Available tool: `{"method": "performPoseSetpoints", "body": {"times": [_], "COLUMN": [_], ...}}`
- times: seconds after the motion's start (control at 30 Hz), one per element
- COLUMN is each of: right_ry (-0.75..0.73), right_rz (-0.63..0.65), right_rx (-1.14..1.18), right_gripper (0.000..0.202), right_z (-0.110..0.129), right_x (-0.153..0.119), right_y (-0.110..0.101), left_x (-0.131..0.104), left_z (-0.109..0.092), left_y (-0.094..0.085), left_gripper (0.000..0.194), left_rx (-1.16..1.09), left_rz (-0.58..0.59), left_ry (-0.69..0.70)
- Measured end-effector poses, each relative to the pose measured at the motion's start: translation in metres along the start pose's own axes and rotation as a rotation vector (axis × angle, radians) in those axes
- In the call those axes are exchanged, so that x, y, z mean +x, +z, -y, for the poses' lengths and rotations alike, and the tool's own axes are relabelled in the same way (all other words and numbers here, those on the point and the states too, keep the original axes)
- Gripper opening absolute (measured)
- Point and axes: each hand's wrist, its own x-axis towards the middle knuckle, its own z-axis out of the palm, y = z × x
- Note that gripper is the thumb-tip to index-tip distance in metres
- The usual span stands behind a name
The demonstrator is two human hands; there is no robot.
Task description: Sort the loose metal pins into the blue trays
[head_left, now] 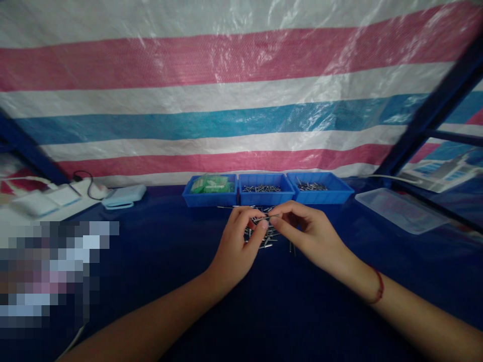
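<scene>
My left hand (241, 239) and my right hand (307, 229) meet over a loose pile of thin metal pins (269, 237) on the dark blue table (279, 306). Between the thumb and fingers of both hands is a thin metal pin (264, 218), held roughly level. Behind them stand three blue bins in a row. Green packets (212, 184) fill the left bin (211, 200). Small metal pieces lie in the middle bin (266, 199) and in the right bin (324, 196). A few pins also show beneath my right hand.
A white power strip (62, 201) with plugs and a light blue case (124, 196) lie at the left. A clear plastic lid (400, 208) rests at the right. Striped sheeting (226, 120) hangs behind, between dark blue posts. The lower left is pixelated.
</scene>
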Motion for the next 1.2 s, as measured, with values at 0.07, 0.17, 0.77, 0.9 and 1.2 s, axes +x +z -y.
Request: {"method": "performPoseSetpoints", "body": {"times": [0.07,0.17,0.77,0.9,1.2], "right_ry": [0.015,0.028,0.157,0.156,-0.072], "right_rz": [0.011,0.044,-0.401,-0.336,-0.140], "right_rx": [0.018,0.042,-0.679,-0.869,-0.691], "right_gripper": [0.012,0.013,0.023,0.031,0.024], "right_z": [-0.002,-0.003,-0.048,-0.060,-0.026], "right_x": [0.000,0.000,0.038,0.039,0.026], "right_y": [0.001,0.001,-0.070,-0.076,-0.045], "left_x": [0.000,-0.001,-0.005,-0.009,-0.007], "left_z": [0.000,-0.001,-0.004,-0.009,-0.021], "left_y": [-0.001,-0.002,0.002,0.004,-0.004], "left_gripper": [0.009,0.008,0.011,0.017,0.015], "left_rx": [-0.002,-0.006,0.270,0.446,0.874], "left_rz": [-0.015,-0.036,0.209,0.340,0.467], "left_ry": [0.003,0.013,-0.027,0.120,0.157]}}
